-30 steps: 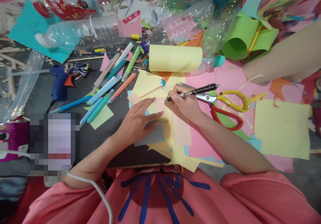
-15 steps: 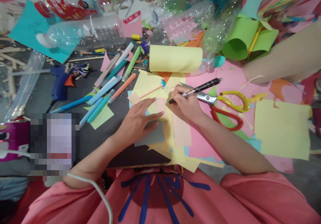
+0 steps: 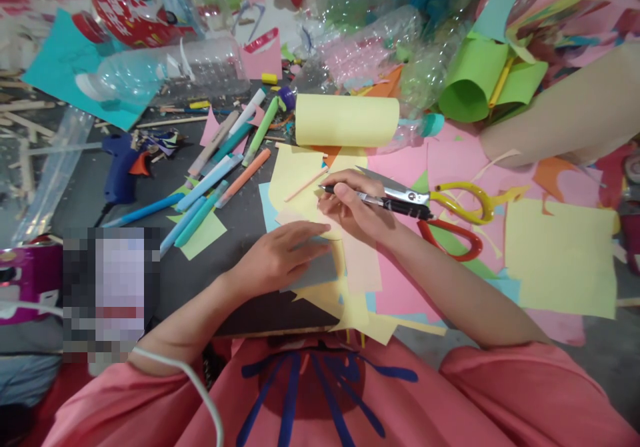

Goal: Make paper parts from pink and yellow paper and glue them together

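Note:
My right hand (image 3: 357, 203) holds a black and silver pen (image 3: 380, 201), its tip pointing left over the paper pieces. My left hand (image 3: 280, 253) has its fingers stretched out to the right, over small paper pieces just below my right hand. Yellow paper (image 3: 295, 177) lies beneath and beyond the hands, with a thin pale strip (image 3: 306, 185) on it. Right of my right hand rest scissors (image 3: 463, 203) with one yellow and one red handle. A pale pink strip (image 3: 361, 260) lies below my right hand.
A rolled yellow paper (image 3: 347, 120) lies beyond the hands. Markers (image 3: 245, 177) and a blue glue gun (image 3: 120, 167) are at the left. Plastic bottles (image 3: 165, 70) fill the back. A yellow sheet (image 3: 560, 257) and a beige roll (image 3: 565, 113) are on the right.
The pen has swung round in my right hand, its rear end now lower and its tip farther left. My left hand has moved down slightly from the round-ended paper piece.

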Action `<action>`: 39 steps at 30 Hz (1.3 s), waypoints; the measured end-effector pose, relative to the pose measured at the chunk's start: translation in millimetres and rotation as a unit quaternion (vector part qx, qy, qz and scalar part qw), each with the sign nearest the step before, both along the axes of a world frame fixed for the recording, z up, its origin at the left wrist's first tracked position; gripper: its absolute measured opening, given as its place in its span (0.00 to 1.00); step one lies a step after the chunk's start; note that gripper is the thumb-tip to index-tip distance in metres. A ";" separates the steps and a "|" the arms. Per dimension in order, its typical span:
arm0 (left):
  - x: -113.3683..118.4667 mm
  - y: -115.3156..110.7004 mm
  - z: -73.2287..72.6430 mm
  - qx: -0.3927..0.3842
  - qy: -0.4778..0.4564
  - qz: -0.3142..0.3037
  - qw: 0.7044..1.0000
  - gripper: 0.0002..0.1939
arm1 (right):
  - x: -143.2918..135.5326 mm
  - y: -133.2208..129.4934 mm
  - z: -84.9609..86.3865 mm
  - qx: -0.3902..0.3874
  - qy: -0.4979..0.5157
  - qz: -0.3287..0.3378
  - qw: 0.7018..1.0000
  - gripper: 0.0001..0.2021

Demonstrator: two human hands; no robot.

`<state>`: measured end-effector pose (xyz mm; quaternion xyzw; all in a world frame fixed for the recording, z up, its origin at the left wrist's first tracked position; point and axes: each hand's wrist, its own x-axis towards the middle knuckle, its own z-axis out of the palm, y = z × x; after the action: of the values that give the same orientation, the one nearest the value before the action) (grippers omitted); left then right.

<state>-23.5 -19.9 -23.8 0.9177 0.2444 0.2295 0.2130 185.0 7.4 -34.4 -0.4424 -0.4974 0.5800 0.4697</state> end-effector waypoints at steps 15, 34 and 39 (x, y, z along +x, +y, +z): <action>-3.1 11.1 1.3 0.049 0.042 0.169 0.983 0.09 | -3.4 0.0 -0.9 -0.052 0.086 -0.007 0.995 0.19; 3.1 9.8 -2.1 0.056 0.055 0.093 0.993 0.10 | 2.0 3.4 0.3 0.026 -0.027 0.040 0.999 0.12; 1.4 11.0 -5.2 0.065 0.094 0.081 0.990 0.12 | 2.2 5.9 2.3 0.049 -0.067 0.040 0.996 0.07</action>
<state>-22.1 -9.0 -29.0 0.9242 0.3219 0.1738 0.1092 187.1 13.3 -32.2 -0.4368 -0.5729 0.5419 0.4327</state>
